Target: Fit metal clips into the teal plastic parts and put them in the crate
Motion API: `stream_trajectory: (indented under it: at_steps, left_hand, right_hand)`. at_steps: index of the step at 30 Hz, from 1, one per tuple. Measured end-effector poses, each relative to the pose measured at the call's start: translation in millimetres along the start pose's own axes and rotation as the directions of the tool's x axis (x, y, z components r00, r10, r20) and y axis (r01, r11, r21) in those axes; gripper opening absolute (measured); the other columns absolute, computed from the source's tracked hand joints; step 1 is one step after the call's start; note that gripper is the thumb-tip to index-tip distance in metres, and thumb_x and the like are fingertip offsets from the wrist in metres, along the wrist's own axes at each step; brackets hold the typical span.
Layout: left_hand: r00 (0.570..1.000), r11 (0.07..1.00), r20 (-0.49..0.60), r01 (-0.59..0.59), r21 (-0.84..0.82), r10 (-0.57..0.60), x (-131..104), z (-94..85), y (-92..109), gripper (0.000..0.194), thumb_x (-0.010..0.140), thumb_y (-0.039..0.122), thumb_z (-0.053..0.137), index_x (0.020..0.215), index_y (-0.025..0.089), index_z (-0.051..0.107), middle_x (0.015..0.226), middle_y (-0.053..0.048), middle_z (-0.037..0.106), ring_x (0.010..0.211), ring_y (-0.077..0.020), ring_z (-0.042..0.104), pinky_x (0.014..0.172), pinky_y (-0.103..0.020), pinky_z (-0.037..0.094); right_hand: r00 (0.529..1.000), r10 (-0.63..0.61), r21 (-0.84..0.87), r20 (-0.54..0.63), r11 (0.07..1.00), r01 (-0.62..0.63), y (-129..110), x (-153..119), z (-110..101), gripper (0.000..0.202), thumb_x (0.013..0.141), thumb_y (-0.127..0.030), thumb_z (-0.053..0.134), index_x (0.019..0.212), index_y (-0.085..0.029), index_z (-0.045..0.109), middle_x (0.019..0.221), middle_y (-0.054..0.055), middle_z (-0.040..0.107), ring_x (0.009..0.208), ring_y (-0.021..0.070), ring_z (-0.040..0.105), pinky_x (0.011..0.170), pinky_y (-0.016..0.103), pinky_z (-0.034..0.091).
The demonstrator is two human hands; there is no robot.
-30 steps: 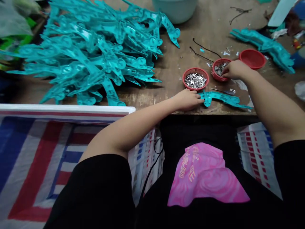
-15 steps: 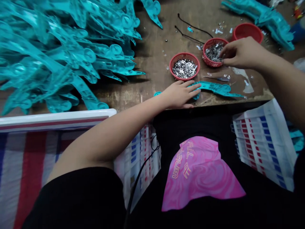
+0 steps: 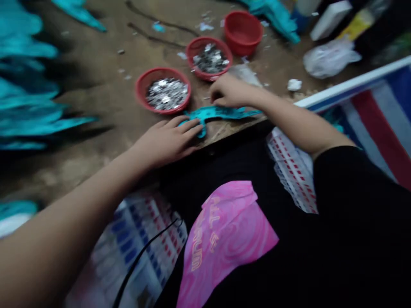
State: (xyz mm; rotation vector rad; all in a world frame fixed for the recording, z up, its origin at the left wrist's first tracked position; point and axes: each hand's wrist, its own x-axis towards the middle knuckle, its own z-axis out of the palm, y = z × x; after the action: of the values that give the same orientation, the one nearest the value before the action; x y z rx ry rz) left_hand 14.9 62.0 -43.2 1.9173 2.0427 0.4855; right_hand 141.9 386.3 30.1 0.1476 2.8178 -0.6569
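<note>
A teal plastic part (image 3: 221, 113) lies flat along the table's near edge. My left hand (image 3: 173, 139) rests on its left end, fingers spread. Just above the part's middle is my right hand (image 3: 227, 90), its fingers curled together; whatever they pinch is too small and blurred to name. Left of it stands a red basket (image 3: 141, 87) of small shiny metal pieces (image 3: 167, 93). A second red basket (image 3: 190, 53) with similar pieces (image 3: 210, 59) sits right behind my right hand.
A third red basket (image 3: 243, 32) stands at the back. Teal parts (image 3: 25, 85) are heaped at the left, others (image 3: 276, 17) at the back right. Black cords (image 3: 160, 19), a plastic bag (image 3: 330, 57) and a white-edged striped sheet (image 3: 382, 111) are also around.
My right hand has moved from the farther filled basket down to the teal part. My left hand stays on the part's left end. The view has turned and shifted right.
</note>
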Motion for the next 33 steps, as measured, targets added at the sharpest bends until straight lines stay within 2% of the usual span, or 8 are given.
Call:
stream_trajectory:
  at_steps: [5,9,12,15,20,24,28,33]
  left_hand:
    - [0.961,0.97,-0.168,-0.232,-0.071,0.218,6.6,17.1,-46.1,0.084,0.095,0.084,0.09,0.176,0.067,0.074,0.191,0.025,0.069,0.188,-0.0353,0.064,0.168,-0.076,0.037]
    - [0.977,0.988,-0.16,-0.151,-0.04,0.143,-1.8,4.6,-32.6,0.099,0.097,0.076,0.085,0.191,0.074,0.055,0.199,0.029,0.048,0.196,-0.0377,0.052,0.172,-0.072,0.021]
    - [0.987,0.998,-0.15,-0.058,0.012,0.059,-6.1,-2.4,-9.9,0.101,0.098,0.087,0.07,0.195,0.084,0.04,0.198,0.04,0.039,0.197,-0.0396,0.046,0.173,-0.07,0.015]
    - [0.951,0.967,-0.201,-0.249,-0.045,0.236,11.3,7.2,16.1,0.104,0.094,0.079,0.075,0.194,0.08,0.046,0.196,0.039,0.049,0.191,-0.0299,0.06,0.169,-0.054,0.032]
    - [0.923,0.847,-0.216,-0.38,-0.371,0.32,101.6,57.3,105.0,0.121,0.093,0.073,0.09,0.203,0.066,0.041,0.204,0.018,0.056,0.182,-0.0402,0.069,0.162,-0.07,0.051]
    - [0.969,0.639,-0.17,-0.016,-0.769,-0.18,214.1,122.5,175.4,0.109,0.102,0.077,0.1,0.188,0.025,0.058,0.201,-0.023,0.058,0.18,-0.0522,0.068,0.155,-0.078,0.052]
    - [0.946,0.336,0.004,0.118,-0.934,-0.324,307.4,168.4,214.1,0.055,0.121,0.057,0.093,0.158,0.021,0.073,0.16,-0.01,0.086,0.164,-0.032,0.077,0.152,-0.05,0.054]
    - [0.96,0.326,-0.16,-0.079,-0.942,-0.23,333.7,155.9,248.9,0.032,0.121,0.038,0.086,0.149,0.025,0.079,0.151,-0.002,0.089,0.148,-0.0225,0.077,0.14,-0.036,0.06]
  right_hand:
    - [0.989,-0.141,-0.129,-0.047,0.983,0.134,-1.5,24.5,18.4,0.023,0.109,-0.002,0.079,0.123,-0.013,0.093,0.128,0.004,0.094,0.115,0.0165,0.083,0.108,0.03,0.06]
    - [0.944,-0.248,-0.158,-0.219,0.963,0.217,-10.1,0.6,11.5,0.019,0.112,-0.011,0.074,0.119,-0.019,0.089,0.124,-0.002,0.092,0.116,0.0188,0.078,0.111,0.035,0.06]
    - [0.857,-0.364,-0.138,-0.364,0.931,0.337,-15.8,-66.6,0.4,0.03,0.119,-0.016,0.062,0.125,-0.026,0.089,0.128,-0.006,0.089,0.124,0.0195,0.077,0.118,0.039,0.059]
    - [0.831,-0.321,-0.078,-0.453,0.943,0.322,-9.0,-153.2,-3.2,0.028,0.122,-0.02,0.068,0.138,-0.023,0.09,0.142,0.007,0.087,0.135,0.026,0.079,0.126,0.04,0.061]
    - [0.81,0.021,0.066,-0.586,0.998,0.021,47.7,-297.1,-4.9,0.037,0.135,-0.028,0.057,0.147,-0.014,0.09,0.146,0.008,0.088,0.139,0.0208,0.084,0.131,0.036,0.061]
    - [0.452,0.522,0.352,-0.724,0.842,-0.409,138.2,-425.5,-1.8,0.029,0.124,-0.015,0.08,0.147,-0.005,0.094,0.132,0.017,0.093,0.119,0.0157,0.09,0.109,0.025,0.064]
    - [0.052,0.788,0.297,-0.614,0.292,-0.909,212.2,-561.2,25.9,0.036,0.134,-0.016,0.069,0.16,-0.009,0.094,0.147,0.025,0.09,0.141,0.0099,0.086,0.12,0.031,0.056]
    - [-0.316,0.904,0.203,-0.286,-0.265,-0.943,183.7,-650.8,74.6,0.045,0.133,-0.001,0.056,0.167,0.002,0.084,0.161,0.035,0.08,0.158,0.0256,0.078,0.131,0.044,0.061]
